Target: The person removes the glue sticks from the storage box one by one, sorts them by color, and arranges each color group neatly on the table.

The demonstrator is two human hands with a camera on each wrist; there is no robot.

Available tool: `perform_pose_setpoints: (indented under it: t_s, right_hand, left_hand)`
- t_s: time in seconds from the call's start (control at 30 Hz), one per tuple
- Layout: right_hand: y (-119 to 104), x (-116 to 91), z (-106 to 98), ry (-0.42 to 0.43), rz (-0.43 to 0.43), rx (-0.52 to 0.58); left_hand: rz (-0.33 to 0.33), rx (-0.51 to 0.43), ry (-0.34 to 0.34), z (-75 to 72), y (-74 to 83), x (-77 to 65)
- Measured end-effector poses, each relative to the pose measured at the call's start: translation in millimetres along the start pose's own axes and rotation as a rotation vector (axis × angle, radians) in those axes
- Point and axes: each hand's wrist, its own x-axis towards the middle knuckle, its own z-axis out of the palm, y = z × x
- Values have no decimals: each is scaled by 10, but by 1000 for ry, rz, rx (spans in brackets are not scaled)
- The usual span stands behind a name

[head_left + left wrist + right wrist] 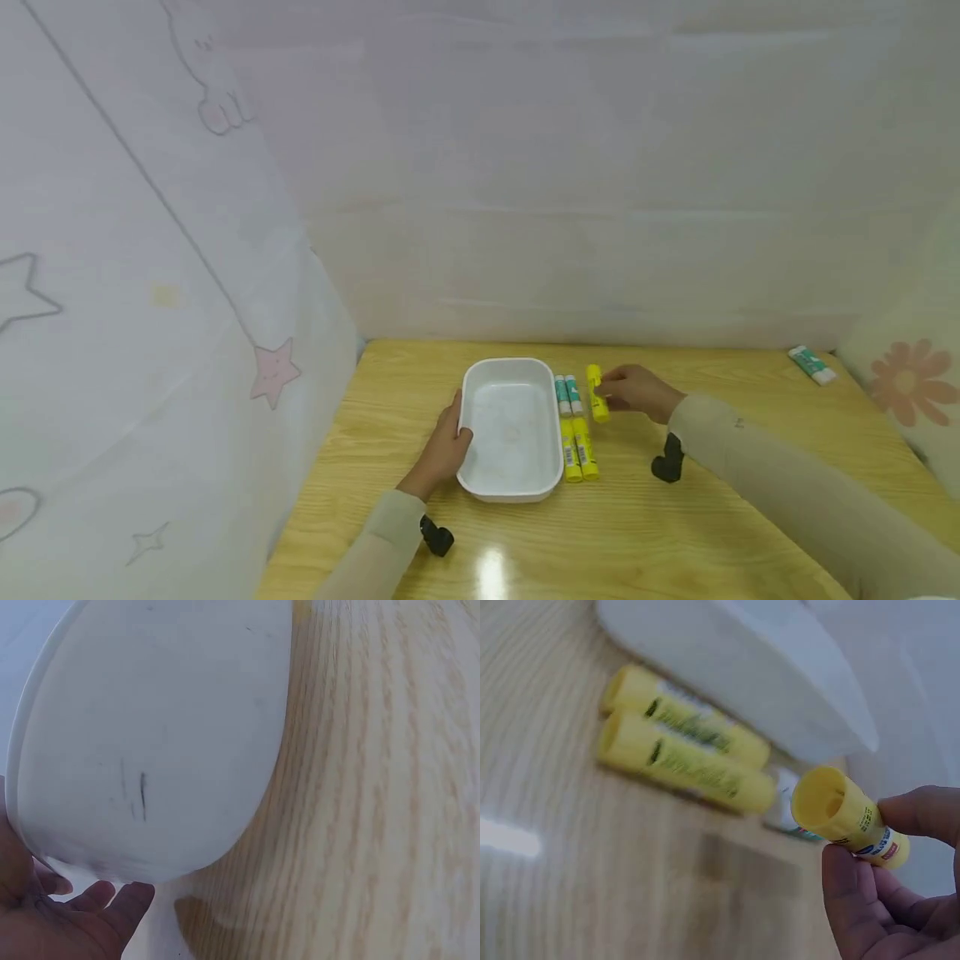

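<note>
- My right hand (637, 392) covers part of the yellow glue stick (597, 394) I hold beside the white tray (512, 367); its label is too small to read.
- From my left wrist, the tray runs off the frame's top.
- Beside the tray, the lying yellow sticks (682, 746) blur.

Long beige fabric sleeves (787, 479) on both arms; small black wrist-mounted camera (667, 460) strapped at each cuff.

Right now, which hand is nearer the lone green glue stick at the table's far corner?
Right. The right hand holds a yellow glue stick mid-table; the left hand rests on the white tray, farther from the green glue stick.
</note>
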Motion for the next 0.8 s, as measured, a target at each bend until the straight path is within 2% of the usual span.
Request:
perform_pose_setpoints:
  t_s: [0.1,0.23,0.47,0.8]
  right_hand:
    - [310,-41,11,-12,55,-101]
    - [505,-49,145,-2,63,-173]
    - [491,-34,275,27,103,-165]
    - [523,-11,303,22,123,-141]
  left_hand:
    - [-9,12,-1,-22,-9,0]
    - [2,16,0,-23,-2,10]
    - [16,2,7,1,-7,14]
    - [23,5,11,8,12,16]
